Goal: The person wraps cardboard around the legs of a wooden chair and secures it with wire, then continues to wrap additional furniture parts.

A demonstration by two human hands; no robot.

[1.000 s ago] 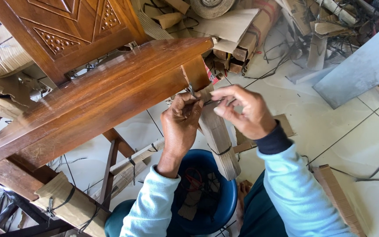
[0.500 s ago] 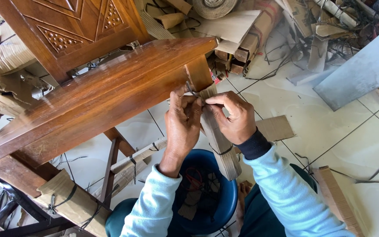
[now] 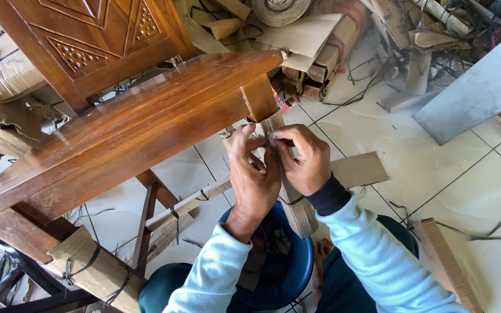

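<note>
- The wrapped leg [image 3: 288, 191] of the wooden table [image 3: 134, 124] is covered in brown cardboard, and its long axis runs from about 11 o'clock at the table corner down to 5 o'clock, toward the blue bucket [image 3: 288, 264].
- Both hands meet on the upper part of this leg, just under the corner of the table.
- The left hand [image 3: 253, 171] lies on the 9 o'clock side of the leg, its fingers [image 3: 244, 136] pointing to 12 o'clock and bent onto the cardboard edge.
- The right hand [image 3: 304, 159] comes from the 3 o'clock side; its fingers [image 3: 279, 136] are pinched together at the same spot and touch the left fingers.
- Something thin, maybe a dark strap, seems to be held between them, but it is too small to tell.
- Both hands are equally near; the leg lies directly under the fingers, touching them.
- A loose piece of cardboard [image 3: 360, 168] lies on the tiled floor [image 3: 436, 162], at 3 o'clock from the hands.
</note>
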